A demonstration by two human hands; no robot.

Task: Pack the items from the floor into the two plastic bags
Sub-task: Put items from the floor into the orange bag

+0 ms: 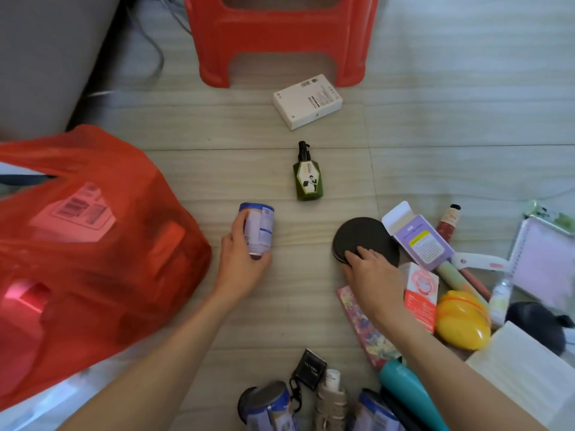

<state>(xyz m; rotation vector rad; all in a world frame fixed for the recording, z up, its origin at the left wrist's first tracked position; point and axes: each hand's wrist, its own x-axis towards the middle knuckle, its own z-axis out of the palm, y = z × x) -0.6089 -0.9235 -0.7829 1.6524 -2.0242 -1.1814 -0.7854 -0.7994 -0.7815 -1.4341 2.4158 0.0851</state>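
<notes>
Red plastic bag [93, 244] fills the left side of the floor [280, 321], already bulging; through the film a white box with a barcode label [77, 209] and a few boxy shapes show, rest can't be made out. Red plastic stool [280, 38] stands at top centre, white box [307, 101] flat on the floor just in front of it, green pump bottle [307, 177] lying nearer, well apart from both hands. Right side is a loose pile: open purple carton [417, 237], pink spiral notebook [544, 262], yellow case [463, 320], orange-and-white carton [421, 293], floral pouch [364, 325], teal bottle [407, 390]. Near bottom edge: two more blue-and-white cans [267, 405], black tag on a clip [308, 371]. Black round tin [365, 241] sits flat at the pile's left edge, touching the purple carton. Left hand [245, 262] wraps fingers and thumb round a small blue-and-white can [258, 230], beside the bag's right edge; can't tell if it's lifted or on the floor. Right hand [373, 272] lies on the tin's near rim, fingertips [354, 255] curled on the lid; thumb hidden, so whether it's a real grip I cannot tell
</notes>
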